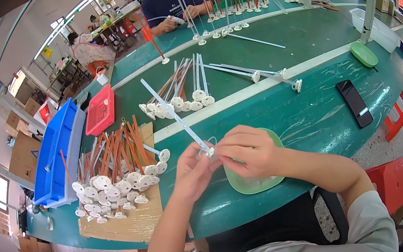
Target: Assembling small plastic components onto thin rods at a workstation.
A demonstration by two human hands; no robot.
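My left hand [193, 171] is closed on the base end of a pale flat strip with a small white round base [209, 153]. The strip [175, 115] slants up and away to the left. Fingers of my right hand [248, 151] pinch together beside the base, where a thin pale loop shows; whatever lies between those fingertips is too small to make out. Under my right hand stands a light green tray [257, 184], partly hidden by it. To the left, a pile of brown and pale strips with white round bases [112, 191] lies on a cardboard sheet [143, 221].
More strips with white bases [177, 101] lie across the table's middle. At left are a blue bin [57, 153] and a red basket [100, 110]. A black phone [354, 103] and green dish [364, 53] lie right. Opposite, a person [175, 4] works behind upright strips.
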